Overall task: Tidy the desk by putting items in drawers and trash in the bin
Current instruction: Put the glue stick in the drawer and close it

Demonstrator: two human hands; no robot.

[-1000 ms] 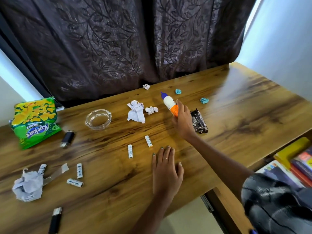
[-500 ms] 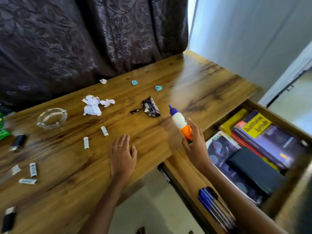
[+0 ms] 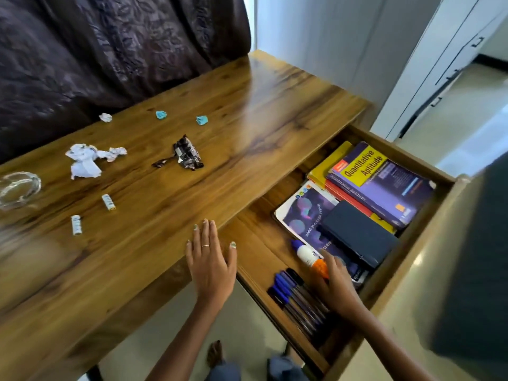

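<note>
The glass ashtray [image 3: 17, 189] is cut off by the left edge, and the counter [image 3: 41, 259] near it smears into blur. The right hand [image 3: 336, 284] covers the orange lower end of the glue bottle [image 3: 308, 254], so how the fingers [image 3: 330, 261] close on it cannot be told. The print on the two batteries [image 3: 108, 202] is too small to read. A dark blurred shape [image 3: 478, 257] fills the right edge, hiding the drawer [image 3: 412, 152] corner. The pens [image 3: 297, 301] run under the wrist.
</note>
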